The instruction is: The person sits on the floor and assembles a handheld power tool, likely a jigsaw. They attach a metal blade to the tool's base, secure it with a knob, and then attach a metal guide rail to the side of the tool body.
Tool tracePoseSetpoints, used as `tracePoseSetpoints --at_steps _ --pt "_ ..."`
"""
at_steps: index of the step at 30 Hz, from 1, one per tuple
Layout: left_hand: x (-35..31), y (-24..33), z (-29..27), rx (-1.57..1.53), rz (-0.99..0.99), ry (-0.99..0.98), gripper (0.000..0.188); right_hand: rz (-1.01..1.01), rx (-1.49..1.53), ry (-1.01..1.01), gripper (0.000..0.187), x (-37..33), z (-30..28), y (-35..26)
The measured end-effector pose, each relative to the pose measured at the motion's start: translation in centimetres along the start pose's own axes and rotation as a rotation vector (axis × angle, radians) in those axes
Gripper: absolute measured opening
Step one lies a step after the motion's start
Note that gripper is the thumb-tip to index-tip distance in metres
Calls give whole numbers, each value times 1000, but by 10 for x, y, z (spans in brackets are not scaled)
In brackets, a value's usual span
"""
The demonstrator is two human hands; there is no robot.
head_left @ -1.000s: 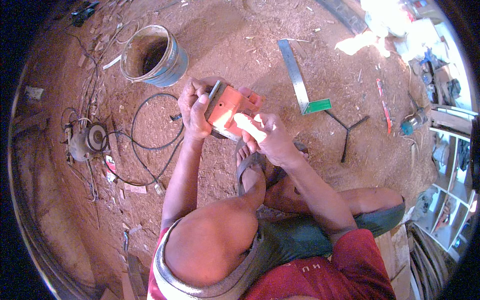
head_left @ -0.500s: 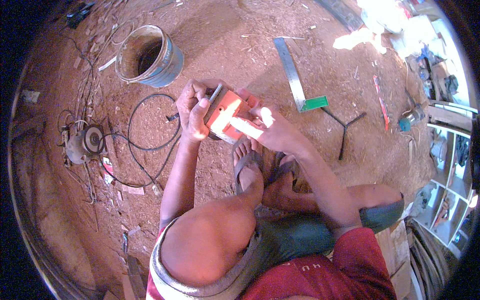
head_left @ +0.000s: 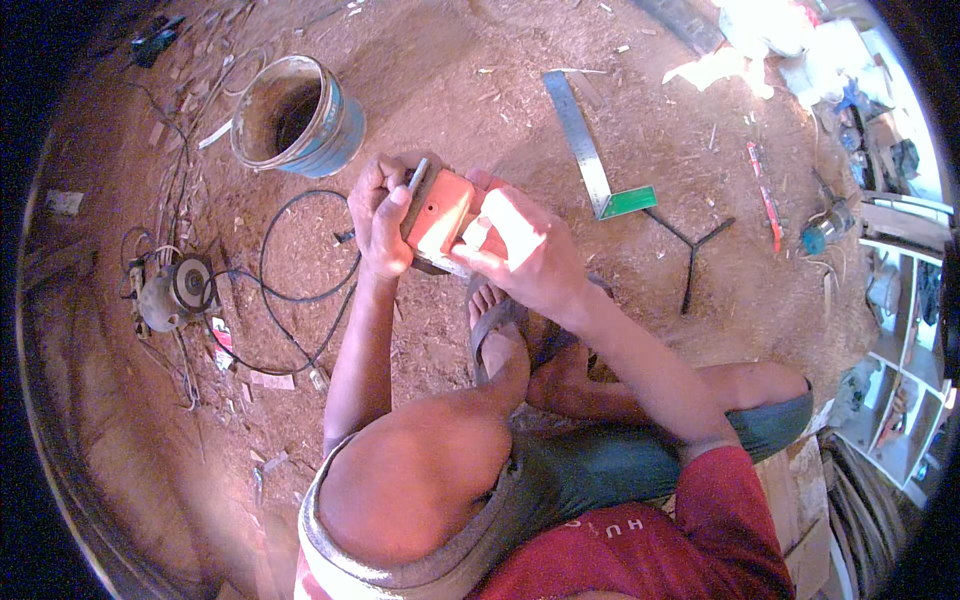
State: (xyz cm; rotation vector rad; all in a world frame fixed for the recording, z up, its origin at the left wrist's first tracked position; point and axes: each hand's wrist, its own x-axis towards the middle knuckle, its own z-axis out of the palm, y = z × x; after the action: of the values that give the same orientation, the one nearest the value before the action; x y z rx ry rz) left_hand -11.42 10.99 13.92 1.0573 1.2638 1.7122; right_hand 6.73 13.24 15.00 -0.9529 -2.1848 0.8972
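Observation:
Above my feet, I hold an orange boxy thing (head_left: 437, 210) with a dark edge strip and a thin metal bar along its left side. Its exact kind does not show. My left hand (head_left: 381, 215) grips that left edge, thumb on the near face and fingers curled behind. From the other side, my right hand (head_left: 525, 245) is closed at the block's right end, its fingers bent against the orange surface. Bright sunlight washes out the fingertips, so any small piece between them cannot be made out.
On the dirt floor lie a try square (head_left: 585, 150) with a green handle, a three-armed dark tool (head_left: 690, 246), a red strip-like tool (head_left: 764, 195) and an angle grinder (head_left: 175, 295) with its black cord (head_left: 262, 260). A blue bucket (head_left: 340, 130) stands far left; white shelves (head_left: 900, 360) line the right.
My right fingers, stretched across the orange face before, are now bent at its right end. The block has shifted slightly left and up with my left hand still gripping it.

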Motion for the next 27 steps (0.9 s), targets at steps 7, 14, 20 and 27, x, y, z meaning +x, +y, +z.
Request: tracePoseSetpoints --at_steps 7,14,20,27 --pt "4 -7 -13 37 49 1 34 111 -22 -176 41 1 -10 -5" --pt "0 -8 -4 11 6 -37 42 287 412 -345 58 -7 16 49" --pt "-6 -9 -2 40 35 15 50 757 740 -754 56 20 -27 14" --pt "2 -11 -11 61 37 -19 46 684 905 -395 36 -1 -4 12"
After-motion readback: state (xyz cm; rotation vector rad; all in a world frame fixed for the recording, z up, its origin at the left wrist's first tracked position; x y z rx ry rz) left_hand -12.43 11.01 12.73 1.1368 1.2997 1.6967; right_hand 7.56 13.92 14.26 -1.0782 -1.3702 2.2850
